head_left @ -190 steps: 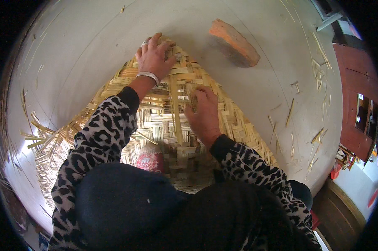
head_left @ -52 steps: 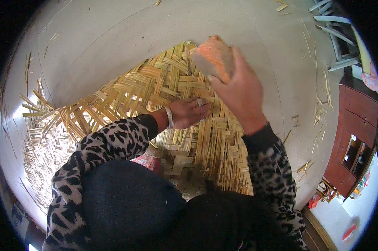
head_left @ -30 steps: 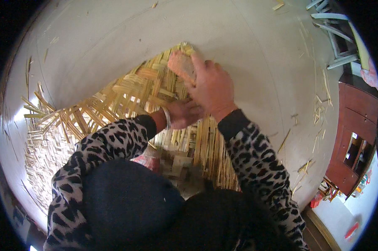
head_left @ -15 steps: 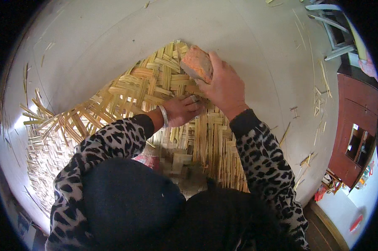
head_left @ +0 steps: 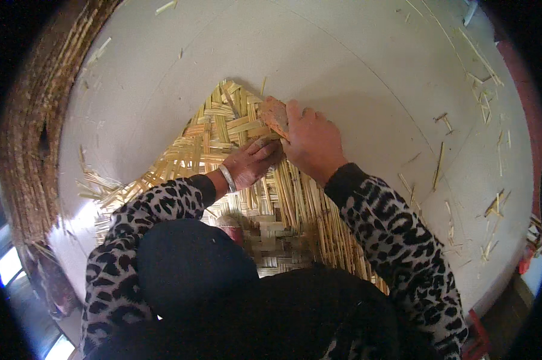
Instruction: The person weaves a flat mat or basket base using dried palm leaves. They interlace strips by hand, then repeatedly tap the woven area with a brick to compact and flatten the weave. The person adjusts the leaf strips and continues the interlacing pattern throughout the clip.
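A mat woven from pale split strips (head_left: 214, 135) lies on the floor before me, its pointed corner facing away and loose strip ends along its right side. My right hand (head_left: 316, 141) grips a rough orange-red brick piece (head_left: 273, 114), tilted over the mat's right edge close to that corner. Just below the brick, my left hand (head_left: 250, 165), with a silver bangle on its wrist, rests on the mat, fingers bent and closed at the edge strips. Its fingertips are partly hidden beside my right hand. The hands nearly touch.
Cut strip scraps (head_left: 495, 205) litter the pale floor (head_left: 367, 78) on the right. A tall brown ribbed bundle (head_left: 33, 120) stands along the left. My dark-clothed knee (head_left: 193, 258) covers part of the mat, with a red and grey shoe (head_left: 230, 230) beyond it. A reddish-brown cabinet (head_left: 523, 114) shows at the right rim.
The brick has come down from a raised position to the mat's edge, with my right hand nearer my left. The view has turned left, bringing the brown bundle into sight.
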`<state>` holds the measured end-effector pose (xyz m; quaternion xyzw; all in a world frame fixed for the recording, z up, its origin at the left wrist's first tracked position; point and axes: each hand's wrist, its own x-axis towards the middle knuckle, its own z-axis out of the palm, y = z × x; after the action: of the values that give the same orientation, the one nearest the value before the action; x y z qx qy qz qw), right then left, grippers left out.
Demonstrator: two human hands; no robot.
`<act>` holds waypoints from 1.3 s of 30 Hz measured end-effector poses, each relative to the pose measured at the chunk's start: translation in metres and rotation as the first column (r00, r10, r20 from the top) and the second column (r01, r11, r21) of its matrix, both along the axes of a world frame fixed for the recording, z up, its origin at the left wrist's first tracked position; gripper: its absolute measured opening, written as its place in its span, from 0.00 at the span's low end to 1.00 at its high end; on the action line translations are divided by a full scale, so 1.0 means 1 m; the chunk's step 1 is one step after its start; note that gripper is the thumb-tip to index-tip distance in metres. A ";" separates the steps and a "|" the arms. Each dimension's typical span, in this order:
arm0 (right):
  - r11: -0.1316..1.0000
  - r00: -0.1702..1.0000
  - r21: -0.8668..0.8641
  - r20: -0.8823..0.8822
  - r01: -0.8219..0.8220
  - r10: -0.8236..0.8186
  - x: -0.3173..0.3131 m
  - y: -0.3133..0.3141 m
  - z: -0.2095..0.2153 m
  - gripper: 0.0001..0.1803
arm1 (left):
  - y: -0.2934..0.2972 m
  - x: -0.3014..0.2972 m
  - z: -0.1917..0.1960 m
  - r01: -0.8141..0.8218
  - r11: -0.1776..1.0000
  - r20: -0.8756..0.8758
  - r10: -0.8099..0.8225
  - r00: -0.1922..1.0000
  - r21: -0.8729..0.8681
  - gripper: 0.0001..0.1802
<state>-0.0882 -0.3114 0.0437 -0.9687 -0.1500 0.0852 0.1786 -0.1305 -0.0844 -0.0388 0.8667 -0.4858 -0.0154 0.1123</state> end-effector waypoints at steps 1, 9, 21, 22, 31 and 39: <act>0.999 1.000 0.047 0.020 -0.006 0.005 0.001 -0.005 -0.002 0.34 | -0.003 0.003 0.007 0.020 0.994 -0.055 -0.014 0.998 0.104 0.34; 0.972 0.999 0.231 -0.002 -0.050 0.052 0.017 -0.021 -0.006 0.29 | -0.045 0.012 0.071 0.137 0.744 -0.278 0.068 0.958 0.654 0.43; 0.982 0.981 0.109 0.130 -0.155 0.141 0.006 -0.010 -0.002 0.23 | -0.051 -0.018 0.050 -0.124 0.740 -0.149 0.291 0.945 0.661 0.50; 0.988 0.999 0.150 -0.005 -0.046 0.048 0.005 -0.005 -0.002 0.24 | -0.052 -0.019 0.050 -0.135 0.759 -0.127 0.275 0.953 0.637 0.50; 0.991 0.995 -0.125 -0.097 -0.039 0.027 0.004 0.001 -0.019 0.31 | 0.054 0.060 0.192 -0.120 0.992 0.070 0.117 0.991 0.035 0.26; 0.901 0.951 -0.305 -0.103 -0.309 0.291 0.019 0.004 -0.048 0.40 | 0.530 -0.021 0.239 -0.886 0.405 0.842 0.538 0.031 -0.226 0.29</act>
<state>-0.0688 -0.3072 -0.0041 -0.9472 -0.2767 0.1615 0.0091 -0.1519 0.4455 0.2000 0.8785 0.0576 0.3648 -0.3030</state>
